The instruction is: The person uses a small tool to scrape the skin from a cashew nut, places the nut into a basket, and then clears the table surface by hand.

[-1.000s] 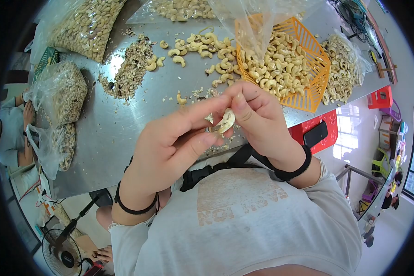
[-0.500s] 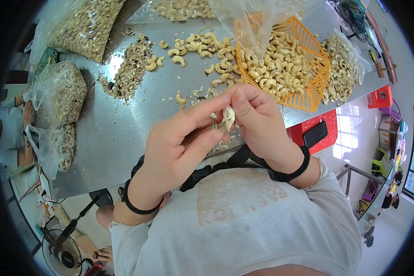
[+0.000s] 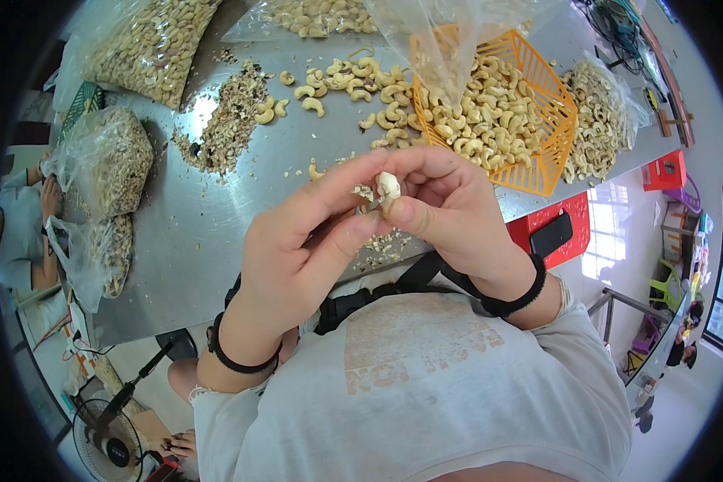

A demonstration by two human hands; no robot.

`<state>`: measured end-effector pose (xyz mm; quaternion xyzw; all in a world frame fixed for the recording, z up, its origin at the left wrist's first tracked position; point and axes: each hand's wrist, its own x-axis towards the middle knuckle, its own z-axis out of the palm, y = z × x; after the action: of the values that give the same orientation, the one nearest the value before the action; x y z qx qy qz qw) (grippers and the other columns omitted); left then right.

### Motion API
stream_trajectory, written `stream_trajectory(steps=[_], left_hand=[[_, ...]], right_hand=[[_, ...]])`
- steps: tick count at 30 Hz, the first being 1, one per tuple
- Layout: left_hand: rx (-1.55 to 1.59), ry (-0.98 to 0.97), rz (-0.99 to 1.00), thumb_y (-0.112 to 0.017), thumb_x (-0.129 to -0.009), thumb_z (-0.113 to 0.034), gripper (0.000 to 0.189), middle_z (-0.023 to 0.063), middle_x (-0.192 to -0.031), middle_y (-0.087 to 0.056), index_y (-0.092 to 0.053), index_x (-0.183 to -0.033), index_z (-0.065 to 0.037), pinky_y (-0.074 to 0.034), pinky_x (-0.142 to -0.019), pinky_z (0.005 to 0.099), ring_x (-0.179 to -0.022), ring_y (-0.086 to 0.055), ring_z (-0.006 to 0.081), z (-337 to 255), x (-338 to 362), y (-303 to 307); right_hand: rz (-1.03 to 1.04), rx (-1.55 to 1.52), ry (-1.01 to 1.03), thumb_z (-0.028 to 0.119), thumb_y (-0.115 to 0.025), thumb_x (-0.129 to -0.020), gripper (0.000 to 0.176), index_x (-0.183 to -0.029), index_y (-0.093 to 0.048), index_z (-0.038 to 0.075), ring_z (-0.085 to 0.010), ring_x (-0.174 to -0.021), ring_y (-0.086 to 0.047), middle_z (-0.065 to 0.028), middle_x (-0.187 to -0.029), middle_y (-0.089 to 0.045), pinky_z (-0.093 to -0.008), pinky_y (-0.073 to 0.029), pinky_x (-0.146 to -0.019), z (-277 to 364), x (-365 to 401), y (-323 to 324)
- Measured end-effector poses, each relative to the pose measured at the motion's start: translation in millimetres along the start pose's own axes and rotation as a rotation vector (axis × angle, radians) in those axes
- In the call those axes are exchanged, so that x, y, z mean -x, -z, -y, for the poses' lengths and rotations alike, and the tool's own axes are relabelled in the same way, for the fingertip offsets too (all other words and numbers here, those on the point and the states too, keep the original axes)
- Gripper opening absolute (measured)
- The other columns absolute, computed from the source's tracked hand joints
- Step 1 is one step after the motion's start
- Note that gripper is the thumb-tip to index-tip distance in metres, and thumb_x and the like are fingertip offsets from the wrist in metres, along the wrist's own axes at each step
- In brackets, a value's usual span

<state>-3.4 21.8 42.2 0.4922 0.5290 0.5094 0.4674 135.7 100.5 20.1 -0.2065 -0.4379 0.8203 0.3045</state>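
Observation:
A pale cashew nut (image 3: 388,186) is pinched between the thumb and fingers of my right hand (image 3: 450,201), above the near edge of the metal table (image 3: 185,265). My left hand (image 3: 305,233) meets it from the left, its thumb and fingers closed around a small whitish flake or a tool tip too small to make out. Beyond the hands, loose cashews (image 3: 353,80) lie scattered on the table. At their right, an orange basket (image 3: 566,120) holds many cashews. Crumbs and skin bits (image 3: 225,128) form a pile at the left.
Plastic bags of nuts stand at the back left (image 3: 149,52) and left (image 3: 116,161). More cashews spill from a bag (image 3: 598,120) at the right. A phone (image 3: 551,234) rests on a red stool (image 3: 582,221). Another person's arm (image 3: 44,233) is at the far left.
Both hands have shifted slightly left. The cashew has been turned more upright, and the right thumb has moved down onto it while the right fingers arch behind.

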Motion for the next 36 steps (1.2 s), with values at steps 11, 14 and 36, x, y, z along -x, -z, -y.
stream_trajectory(steps=[11, 14, 36], left_hand=[[-0.091, -0.066, 0.045, -0.051, -0.074, 0.001, 0.035, 0.0082, -0.088, -0.059, -0.049, -0.109, -0.004, -0.043, -0.066, 0.0206, -0.074, -0.056, 0.0116, -0.2, -0.6, 5.8], [-0.294, -0.169, 0.05, -0.053, -0.074, 0.0, 0.033, 0.008, -0.084, -0.06, -0.051, -0.107, -0.004, -0.043, -0.061, 0.0211, -0.07, -0.056, 0.012, -1.5, -1.2, 7.1], [-0.153, -0.043, -0.041, -0.048, -0.078, 0.0, 0.034, 0.0091, -0.088, -0.058, -0.046, -0.112, -0.002, -0.043, -0.066, 0.0205, -0.076, -0.056, 0.011, 0.4, -5.0, -0.1]], right_hand=[[0.055, -0.018, 0.011, 0.011, -0.062, -0.072, 0.027, -0.094, -0.052, -0.001, -0.0063, -0.069, -0.052, -0.0026, -0.08, -0.056, -0.0183, -0.044, -0.061, 1.8, 1.5, -0.1], [0.063, 0.039, 0.001, 0.01, -0.062, -0.072, 0.026, -0.094, -0.053, 0.0, -0.0059, -0.069, -0.052, -0.0024, -0.08, -0.056, -0.0181, -0.043, -0.062, 4.9, 2.3, 1.2], [0.061, -0.092, -0.075, 0.019, -0.051, -0.081, 0.029, -0.101, -0.051, -0.002, -0.0079, -0.07, -0.05, -0.0039, -0.08, -0.056, -0.02, -0.042, -0.064, -0.8, -1.6, 3.0]])
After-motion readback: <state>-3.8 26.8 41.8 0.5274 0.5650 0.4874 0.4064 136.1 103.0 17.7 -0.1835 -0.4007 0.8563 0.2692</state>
